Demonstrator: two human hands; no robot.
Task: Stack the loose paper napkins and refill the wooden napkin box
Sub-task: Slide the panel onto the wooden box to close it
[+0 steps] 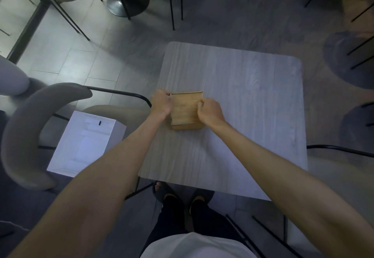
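Near-left of the wooden napkin box (185, 110), a white carton (87, 142) sits on a chair. The box lies on the table (242, 96), close to its left edge. The left hand (162, 104) curls round the box's far-left corner, and the right hand (210, 111) grips its right edge. An uneven pull could likely skid the box leftward off the table.

Wooden napkin box (186, 110) on table (253, 106), off-centre toward table's 9 o'clock. Left hand (162, 102) grips box's 9 o'clock side, right hand (210, 110) its 3 o'clock side. Carton (85, 142) off the table at box's 8 o'clock; chair back (24, 132) at carton's 9 o'clock.
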